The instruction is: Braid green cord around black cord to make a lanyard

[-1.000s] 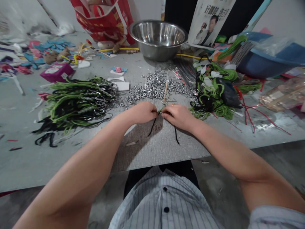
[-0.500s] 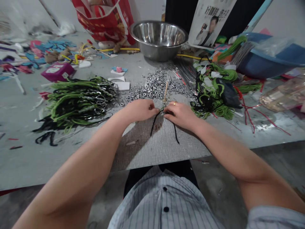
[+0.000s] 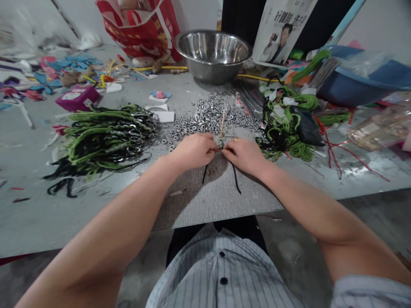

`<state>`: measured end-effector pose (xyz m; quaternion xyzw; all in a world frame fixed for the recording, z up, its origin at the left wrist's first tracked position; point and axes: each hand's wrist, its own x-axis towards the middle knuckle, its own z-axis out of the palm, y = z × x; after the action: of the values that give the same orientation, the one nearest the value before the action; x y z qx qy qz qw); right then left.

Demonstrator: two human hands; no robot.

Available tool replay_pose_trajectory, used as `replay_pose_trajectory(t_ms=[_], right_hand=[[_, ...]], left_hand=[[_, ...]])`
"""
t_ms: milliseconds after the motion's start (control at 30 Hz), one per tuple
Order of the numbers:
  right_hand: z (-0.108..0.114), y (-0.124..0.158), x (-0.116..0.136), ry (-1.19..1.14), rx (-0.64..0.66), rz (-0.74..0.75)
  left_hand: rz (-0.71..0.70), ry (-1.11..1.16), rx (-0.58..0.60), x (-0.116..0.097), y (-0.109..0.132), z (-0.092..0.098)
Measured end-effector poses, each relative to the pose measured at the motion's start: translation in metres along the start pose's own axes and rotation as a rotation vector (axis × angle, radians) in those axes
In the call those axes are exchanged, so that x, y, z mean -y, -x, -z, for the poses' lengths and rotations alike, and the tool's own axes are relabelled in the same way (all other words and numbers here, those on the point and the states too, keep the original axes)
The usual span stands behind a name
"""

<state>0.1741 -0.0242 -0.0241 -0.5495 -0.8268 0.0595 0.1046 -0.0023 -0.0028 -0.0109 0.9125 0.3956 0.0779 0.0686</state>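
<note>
My left hand [image 3: 198, 149] and my right hand [image 3: 244, 155] meet near the front middle of the table, fingertips almost touching. Both pinch a black cord [image 3: 236, 179], whose two loose ends hang toward the table's front edge, one below each hand. Just behind the fingertips a thin wooden stick [image 3: 222, 123] stands up, with a small metallic piece around its base that I cannot make out clearly. The work between the fingers is mostly hidden. Beyond the hands lies a spread of small silver rings [image 3: 208, 115], like nuts or beads.
Left lies a heap of green and black cords [image 3: 102, 137] with metal rings. A steel bowl [image 3: 214, 70] stands at the back. On the right are green and black cord bundles [image 3: 289, 124], red cords [image 3: 335, 149] and a blue basin [image 3: 353, 85]. A purple box [image 3: 78, 97] sits far left.
My left fingers have curled closer in and come down a little over the cord's left side. My right fingertips have drawn together beside them. The loose cord ends have hardly moved.
</note>
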Motion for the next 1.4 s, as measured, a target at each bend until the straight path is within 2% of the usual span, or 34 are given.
replay_pose_trajectory(t_ms=[200,433,933,1067,1233,1400], right_hand=[[-0.003,-0.003,-0.004,-0.070,0.015,-0.028],[-0.004,-0.002,-0.008,-0.088,-0.008,0.031],[-0.004,0.000,-0.008,-0.067,-0.005,0.092],[0.000,-0.002,-0.015,-0.130,-0.071,0.081],[0.015,-0.005,-0.034,-0.321,-0.148,0.068],[0.022,-0.004,-0.042,-0.390,0.019,0.193]], left_hand=[[0.066,-0.083,0.054,0.001,-0.001,-0.001],[0.051,-0.129,0.056,0.004,-0.001,-0.006],[0.086,-0.125,0.118,-0.004,0.000,0.000],[0.074,-0.091,0.092,-0.002,0.000,0.000],[0.108,0.004,-0.018,0.002,-0.001,-0.001],[0.169,0.018,-0.084,0.002,0.000,0.000]])
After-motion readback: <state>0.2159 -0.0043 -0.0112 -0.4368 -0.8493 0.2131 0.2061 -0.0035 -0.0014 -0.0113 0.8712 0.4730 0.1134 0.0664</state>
